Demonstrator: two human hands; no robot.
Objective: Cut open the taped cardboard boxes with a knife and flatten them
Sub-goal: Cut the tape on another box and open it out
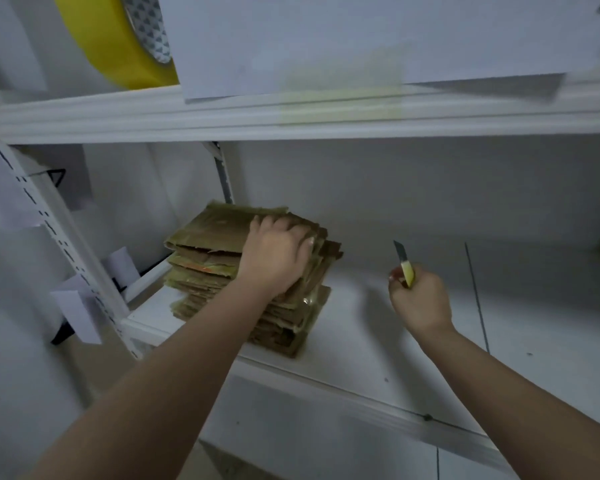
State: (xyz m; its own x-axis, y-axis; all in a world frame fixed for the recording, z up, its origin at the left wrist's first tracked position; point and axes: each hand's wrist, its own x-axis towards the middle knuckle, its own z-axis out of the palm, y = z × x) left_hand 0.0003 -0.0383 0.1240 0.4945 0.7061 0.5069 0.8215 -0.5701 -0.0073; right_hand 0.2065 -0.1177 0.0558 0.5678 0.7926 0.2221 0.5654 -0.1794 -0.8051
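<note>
Item: stack of flattened cardboard boxes, brown with glossy tape strips, on the white shelf, toward nine o'clock of the board and close to its front edge. Layers uneven; right-hand edges fan out.

Item: left hand, palm down on top of the stack, fingers curled over its three-o'clock edge, thumb side toward the person. It presses and grips the top layers.

Item: right hand, at three o'clock of the stack and apart from it, wrapped round a yellow-handled knife. Blade exposed, pointing up toward twelve o'clock.

Item: roll of yellow tape, upper shelf, eleven o'clock.

Handling note, by judgement: the step appears to be settling flattened boxes onto the pile. Square the fanned edges with the flat palm and keep the bare blade turned away from the pressing hand.
</note>
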